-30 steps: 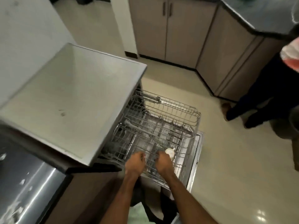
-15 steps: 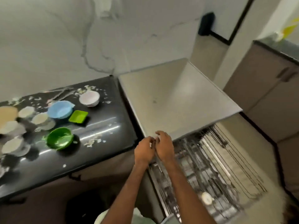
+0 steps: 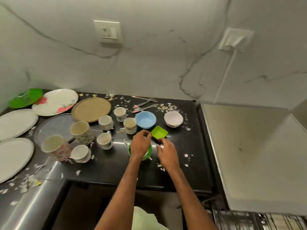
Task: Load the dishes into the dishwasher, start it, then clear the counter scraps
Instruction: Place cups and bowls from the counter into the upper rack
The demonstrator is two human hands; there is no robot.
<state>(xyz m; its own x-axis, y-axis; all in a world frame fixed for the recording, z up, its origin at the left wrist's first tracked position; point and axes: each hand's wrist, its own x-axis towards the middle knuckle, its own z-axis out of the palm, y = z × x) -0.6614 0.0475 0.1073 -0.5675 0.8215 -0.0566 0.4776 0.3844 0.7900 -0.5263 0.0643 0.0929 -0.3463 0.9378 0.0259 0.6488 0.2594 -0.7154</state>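
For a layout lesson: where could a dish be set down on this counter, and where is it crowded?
Nearly bare: right of the right hand, in front of the white bowl; and the counter strip before the cups. Crowded: plates, cups, left.

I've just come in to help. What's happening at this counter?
A person stands at the black counter, crowded with plates, cups, bowls and scraps. The left hand, over a round green bowl, pinches a corner of the small green square dish; the right hand reaches toward it, holding nothing. The dishwasher rack shows at lower right.
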